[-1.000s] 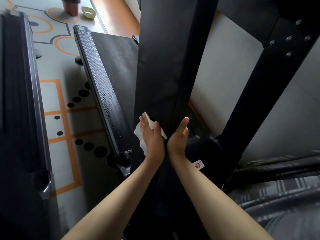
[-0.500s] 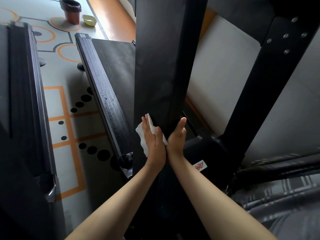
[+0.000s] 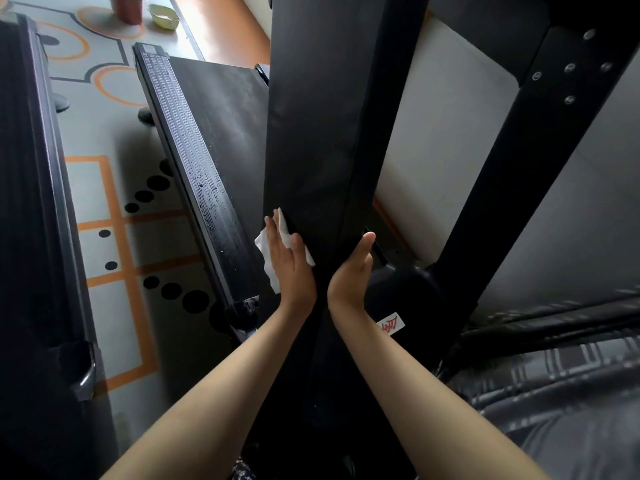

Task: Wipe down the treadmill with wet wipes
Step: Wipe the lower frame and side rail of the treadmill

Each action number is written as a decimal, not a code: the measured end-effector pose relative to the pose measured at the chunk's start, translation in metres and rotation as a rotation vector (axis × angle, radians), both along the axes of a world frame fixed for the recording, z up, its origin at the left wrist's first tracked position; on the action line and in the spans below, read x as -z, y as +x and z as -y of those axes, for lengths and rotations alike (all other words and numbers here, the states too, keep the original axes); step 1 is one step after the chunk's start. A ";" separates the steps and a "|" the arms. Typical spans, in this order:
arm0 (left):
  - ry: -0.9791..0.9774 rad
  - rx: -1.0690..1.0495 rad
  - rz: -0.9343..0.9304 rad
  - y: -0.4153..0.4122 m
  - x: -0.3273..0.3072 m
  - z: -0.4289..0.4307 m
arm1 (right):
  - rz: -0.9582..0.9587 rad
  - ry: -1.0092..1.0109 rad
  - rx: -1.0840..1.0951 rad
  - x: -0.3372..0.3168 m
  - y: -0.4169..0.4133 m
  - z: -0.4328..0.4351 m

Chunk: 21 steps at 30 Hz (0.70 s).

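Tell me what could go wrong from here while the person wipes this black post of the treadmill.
1. The left hand only presses the wet wipe flat on the upright post; its loose edge hangs free, so it may slip out or bunch.
2. Droplets lie on the side rail; it could be slippery if stepped on.

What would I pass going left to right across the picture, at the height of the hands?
Patterned floor, treadmill side rail, wet wipe, left hand, black upright, right hand, slanted black post.
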State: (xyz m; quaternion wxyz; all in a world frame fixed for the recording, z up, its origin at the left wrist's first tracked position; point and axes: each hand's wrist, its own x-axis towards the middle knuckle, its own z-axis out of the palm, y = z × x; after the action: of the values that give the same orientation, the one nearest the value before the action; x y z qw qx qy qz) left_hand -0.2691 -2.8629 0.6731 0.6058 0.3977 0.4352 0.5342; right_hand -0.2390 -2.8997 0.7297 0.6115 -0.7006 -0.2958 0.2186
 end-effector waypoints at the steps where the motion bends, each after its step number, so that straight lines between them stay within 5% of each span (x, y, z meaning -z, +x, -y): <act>1: -0.010 -0.005 -0.011 0.000 0.002 -0.003 | 0.002 0.002 0.004 0.001 0.000 -0.001; 21: -0.237 -0.019 -0.126 0.000 0.003 -0.008 | 0.007 -0.016 0.041 -0.002 -0.004 -0.002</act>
State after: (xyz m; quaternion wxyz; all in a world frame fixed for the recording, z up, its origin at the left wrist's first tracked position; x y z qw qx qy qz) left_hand -0.2694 -2.8552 0.6699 0.6148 0.3519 0.5364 0.4587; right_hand -0.2435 -2.8975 0.7317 0.6092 -0.7122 -0.2816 0.2059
